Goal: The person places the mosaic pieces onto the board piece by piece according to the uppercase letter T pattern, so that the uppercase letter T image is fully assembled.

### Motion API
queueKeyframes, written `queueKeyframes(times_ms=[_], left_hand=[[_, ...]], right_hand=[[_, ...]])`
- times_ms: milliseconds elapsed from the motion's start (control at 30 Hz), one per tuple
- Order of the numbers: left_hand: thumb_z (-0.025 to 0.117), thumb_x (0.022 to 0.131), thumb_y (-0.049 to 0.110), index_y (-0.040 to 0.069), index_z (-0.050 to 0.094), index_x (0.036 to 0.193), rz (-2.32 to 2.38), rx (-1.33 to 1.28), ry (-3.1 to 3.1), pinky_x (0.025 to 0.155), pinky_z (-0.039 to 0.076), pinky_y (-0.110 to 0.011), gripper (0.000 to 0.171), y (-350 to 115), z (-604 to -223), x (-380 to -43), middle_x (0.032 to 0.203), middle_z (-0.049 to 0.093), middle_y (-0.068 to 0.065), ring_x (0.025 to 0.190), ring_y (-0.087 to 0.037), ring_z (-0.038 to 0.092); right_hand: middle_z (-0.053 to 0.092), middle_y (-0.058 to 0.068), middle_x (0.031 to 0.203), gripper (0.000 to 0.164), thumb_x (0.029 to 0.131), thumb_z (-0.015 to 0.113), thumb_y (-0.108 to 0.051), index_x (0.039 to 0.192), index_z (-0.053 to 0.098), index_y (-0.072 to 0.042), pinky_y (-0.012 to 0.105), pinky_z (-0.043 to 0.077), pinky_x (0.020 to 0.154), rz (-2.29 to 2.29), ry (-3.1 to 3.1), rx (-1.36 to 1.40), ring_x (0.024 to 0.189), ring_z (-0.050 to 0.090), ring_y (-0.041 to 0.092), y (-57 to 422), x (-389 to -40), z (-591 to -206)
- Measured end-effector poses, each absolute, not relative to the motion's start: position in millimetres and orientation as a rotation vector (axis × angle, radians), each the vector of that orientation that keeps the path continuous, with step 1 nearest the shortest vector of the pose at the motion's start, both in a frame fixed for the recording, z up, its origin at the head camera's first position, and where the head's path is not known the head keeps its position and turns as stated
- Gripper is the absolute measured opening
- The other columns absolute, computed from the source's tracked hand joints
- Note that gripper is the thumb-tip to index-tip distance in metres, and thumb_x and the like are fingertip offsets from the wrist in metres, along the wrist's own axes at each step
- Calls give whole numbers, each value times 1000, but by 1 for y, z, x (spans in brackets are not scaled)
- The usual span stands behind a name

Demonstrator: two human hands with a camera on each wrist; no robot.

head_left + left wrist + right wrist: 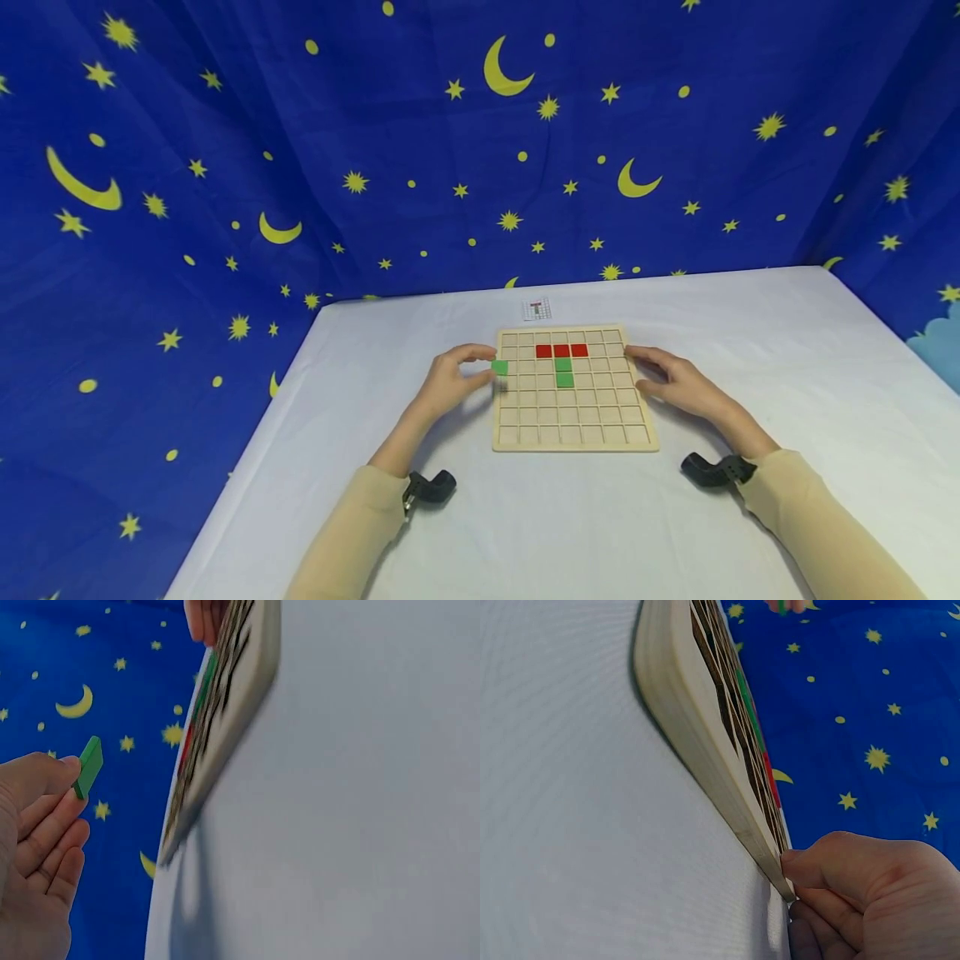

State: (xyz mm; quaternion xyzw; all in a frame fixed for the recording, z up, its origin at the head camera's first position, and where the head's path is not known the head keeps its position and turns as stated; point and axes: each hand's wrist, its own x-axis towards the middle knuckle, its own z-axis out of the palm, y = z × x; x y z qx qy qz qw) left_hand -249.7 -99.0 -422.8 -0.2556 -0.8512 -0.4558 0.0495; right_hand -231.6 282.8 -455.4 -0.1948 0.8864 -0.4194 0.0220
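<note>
A light wooden grid board [576,447] lies flat on the white table. On it, red tiles [562,351] sit side by side in a short row, with two green tiles [564,372] in line below the middle one. My left hand [444,385] pinches another green tile [88,768] between thumb and fingers. In the head view this tile overlaps the board's left rim; the left wrist view has it raised above the tabletop. At the opposite side, my right hand [686,385] rests on the board's right edge, with its thumb [817,862] touching the rim.
Just behind the board lies a small printed card [536,309] bearing a red and green T-like pattern on a grid. A blue cloth [450,150] with yellow moons and stars hangs around the back and sides of the white table [570,525].
</note>
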Motion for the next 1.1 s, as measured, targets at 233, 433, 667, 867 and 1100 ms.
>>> queueKeyframes(times_ms=[233,433,667,867,1100], left_hand=[[72,85,17,3,64,117,-1375,-903,-2598,96,43,-42,35,-64,-419,-248,113,66,-3,109,-21,56],[70,87,15,4,64,117,-1393,-976,-2604,96,44,-39,33,-36,-416,-246,115,65,-3,112,-18,56],[70,87,18,4,63,119,-1441,-993,-2575,93,46,-42,35,-15,-418,-246,115,64,-3,110,-17,56],[69,88,27,9,62,120,-1384,-919,-2641,91,47,-33,37,-10,-427,-241,115,63,1,108,-15,56],[70,87,23,8,64,115,-1336,-917,-2634,87,47,-28,32,-10,-438,-235,111,65,1,106,-14,56]], right_hand=[[39,22,142,57,88,63,-7,139,40,5,53,26,107,-1314,2737,-593,131,33,40,283,-232,-456],[39,21,143,57,88,63,-7,139,41,4,51,26,107,-1306,2733,-587,131,34,38,283,-233,-456],[39,22,142,57,88,64,-8,139,40,4,52,26,107,-1296,2743,-603,131,34,39,283,-233,-456],[40,22,141,56,89,64,-9,138,42,4,53,27,106,-1297,2758,-620,130,35,40,282,-232,-456],[39,23,142,56,88,64,-7,138,41,5,52,26,107,-1325,2723,-609,131,33,39,282,-231,-452]])
